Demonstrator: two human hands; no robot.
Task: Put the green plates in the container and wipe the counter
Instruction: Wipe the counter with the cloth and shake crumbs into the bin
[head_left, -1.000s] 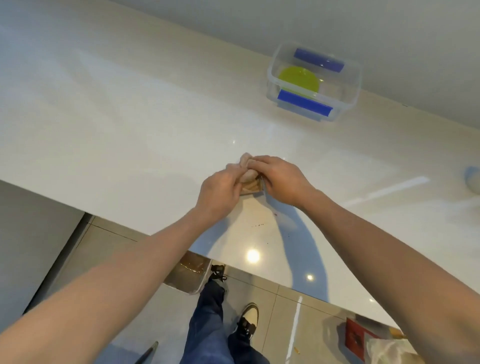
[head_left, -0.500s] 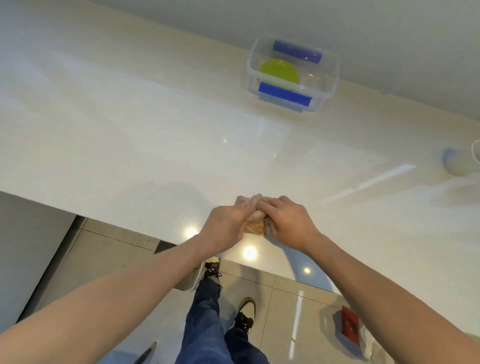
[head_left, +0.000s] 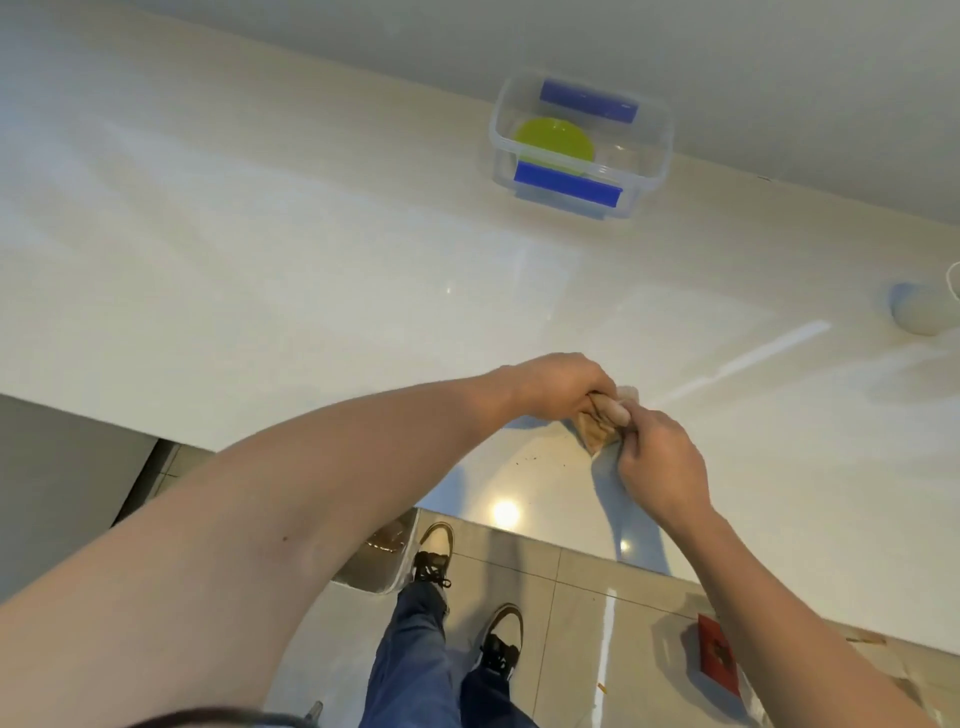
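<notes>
A clear plastic container (head_left: 652, 156) with blue clips stands at the back of the white counter (head_left: 260, 270), against the wall. A green plate (head_left: 553, 139) lies inside it. Near the counter's front edge, my left hand (head_left: 553, 387) and my right hand (head_left: 662, 465) both grip a small crumpled beige cloth (head_left: 602, 426) pressed on the surface. A few dark crumbs (head_left: 530, 460) lie just left of the cloth.
A white cup-like object (head_left: 917, 314) stands at the far right of the counter. Below the front edge are a tiled floor, my legs and shoes (head_left: 434, 556), a clear bin (head_left: 382, 558) and a red item (head_left: 719, 654).
Both hands have slid the cloth to the right along the counter's front part, leaving a few crumbs behind on its left. The view has shifted slightly.
</notes>
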